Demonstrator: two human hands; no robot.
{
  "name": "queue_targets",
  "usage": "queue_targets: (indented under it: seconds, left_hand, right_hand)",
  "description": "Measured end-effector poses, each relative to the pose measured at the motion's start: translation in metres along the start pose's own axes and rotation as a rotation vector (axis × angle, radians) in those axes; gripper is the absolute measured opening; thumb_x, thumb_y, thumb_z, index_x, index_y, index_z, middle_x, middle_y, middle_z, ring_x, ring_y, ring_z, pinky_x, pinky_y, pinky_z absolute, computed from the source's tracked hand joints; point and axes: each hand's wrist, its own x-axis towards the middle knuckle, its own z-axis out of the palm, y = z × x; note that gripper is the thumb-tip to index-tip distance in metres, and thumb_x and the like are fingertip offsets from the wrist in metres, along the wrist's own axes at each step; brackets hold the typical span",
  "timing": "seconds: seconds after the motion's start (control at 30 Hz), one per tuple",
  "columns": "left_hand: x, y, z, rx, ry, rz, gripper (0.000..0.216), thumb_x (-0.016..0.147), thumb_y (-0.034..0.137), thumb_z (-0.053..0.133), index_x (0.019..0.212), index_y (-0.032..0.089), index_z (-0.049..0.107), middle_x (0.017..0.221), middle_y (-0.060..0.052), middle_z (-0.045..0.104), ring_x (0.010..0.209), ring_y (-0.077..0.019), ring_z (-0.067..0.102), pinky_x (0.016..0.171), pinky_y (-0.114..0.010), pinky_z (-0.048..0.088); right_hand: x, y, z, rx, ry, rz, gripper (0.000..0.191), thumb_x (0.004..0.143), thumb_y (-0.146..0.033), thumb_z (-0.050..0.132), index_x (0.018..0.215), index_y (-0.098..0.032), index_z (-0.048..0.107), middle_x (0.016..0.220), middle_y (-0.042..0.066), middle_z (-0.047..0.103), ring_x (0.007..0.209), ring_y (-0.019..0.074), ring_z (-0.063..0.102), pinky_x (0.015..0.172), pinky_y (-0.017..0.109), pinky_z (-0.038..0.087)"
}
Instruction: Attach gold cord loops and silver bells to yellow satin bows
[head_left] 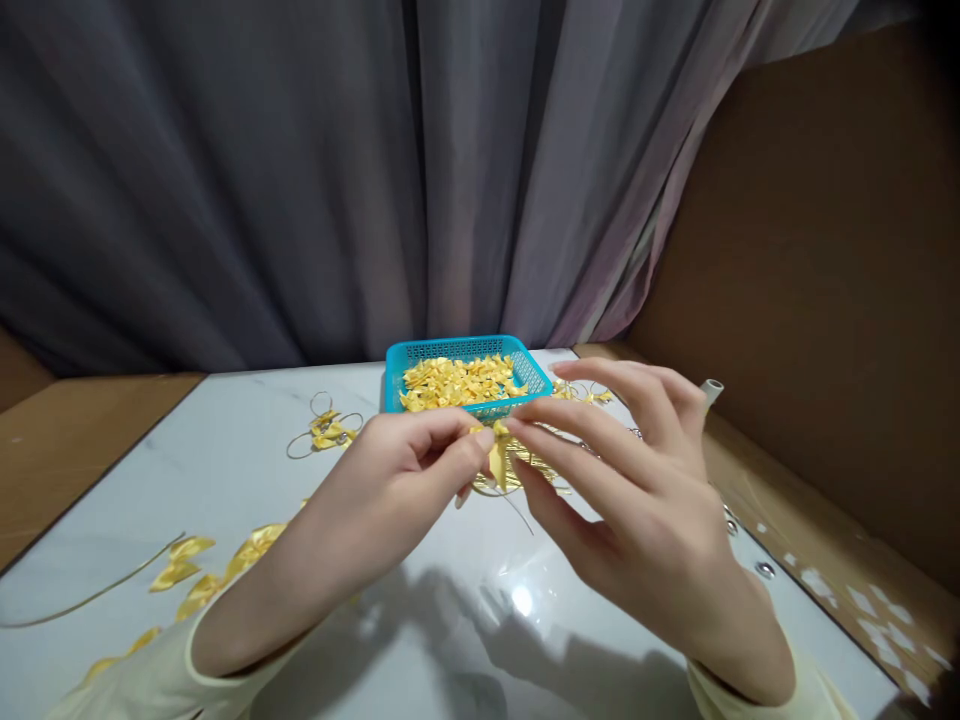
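In the middle of the head view, my left hand pinches a small yellow satin ribbon bow between thumb and forefinger. A thin cord hangs beneath the bow, and its path inside my fingers is hidden. From the other side my right hand comes up to the bow with its fingers spread. Its fingertips are close to the bow's right edge; whether they touch it I cannot tell. Behind the hands lies a bundle of gold cords, partly covered by them.
A blue plastic basket full of yellow bows stands at the back. Bows with looped cords lie left of it. More bows and a loose cord are at the left. A metal ring lies near the right edge.
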Motion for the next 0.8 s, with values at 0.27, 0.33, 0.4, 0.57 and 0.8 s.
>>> queue_targets:
  seconds: [0.27, 0.33, 0.4, 0.57, 0.8]
  left_hand:
    - [0.001, 0.002, 0.002, -0.013, -0.015, 0.014, 0.032, 0.085, 0.033, 0.045, 0.056, 0.020, 0.046, 0.053, 0.006, 0.038, 0.051, -0.0115, 0.037, 0.047, -0.023, 0.029]
    - [0.001, 0.002, 0.001, -0.025, -0.014, 0.012, 0.032, 0.085, 0.034, 0.046, 0.056, 0.020, 0.046, 0.053, 0.006, 0.038, 0.051, -0.0114, 0.036, 0.046, -0.023, 0.029]
    - [0.001, 0.002, 0.000, -0.034, -0.006, 0.009, 0.032, 0.085, 0.034, 0.046, 0.056, 0.020, 0.046, 0.053, 0.006, 0.039, 0.050, -0.0111, 0.037, 0.046, -0.022, 0.030]
    - [0.001, 0.002, -0.002, -0.014, 0.004, 0.004, 0.032, 0.085, 0.030, 0.047, 0.055, 0.019, 0.046, 0.053, 0.006, 0.041, 0.051, -0.0105, 0.038, 0.047, -0.022, 0.031]
    - [-0.001, 0.007, -0.002, -0.014, 0.037, 0.032, 0.030, 0.082, 0.027, 0.046, 0.054, 0.019, 0.045, 0.051, 0.007, 0.040, 0.049, -0.0094, 0.038, 0.046, -0.020, 0.030]
  right_hand:
    - [-0.004, -0.001, 0.008, -0.079, 0.029, -0.135, 0.013, 0.080, -0.008, 0.066, 0.071, -0.018, 0.066, 0.084, -0.001, 0.075, 0.105, 0.0254, 0.063, 0.100, 0.047, 0.031]
    - [-0.004, -0.002, 0.009, -0.032, 0.046, -0.090, 0.012, 0.079, -0.007, 0.066, 0.074, -0.018, 0.066, 0.083, -0.002, 0.075, 0.104, 0.0246, 0.064, 0.099, 0.047, 0.031]
    - [-0.002, -0.003, 0.009, 0.035, 0.079, 0.003, 0.013, 0.079, -0.006, 0.066, 0.077, -0.019, 0.066, 0.082, -0.002, 0.075, 0.100, 0.0235, 0.065, 0.097, 0.047, 0.033]
    - [0.003, -0.004, 0.006, 0.238, 0.136, 0.211, 0.013, 0.078, -0.006, 0.066, 0.078, -0.019, 0.068, 0.077, 0.001, 0.074, 0.088, 0.0233, 0.067, 0.084, 0.044, 0.043]
    - [0.004, 0.007, 0.000, 0.363, 0.009, 0.296, 0.012, 0.080, -0.007, 0.064, 0.085, -0.016, 0.070, 0.083, 0.005, 0.074, 0.092, 0.0237, 0.064, 0.082, 0.044, 0.049]
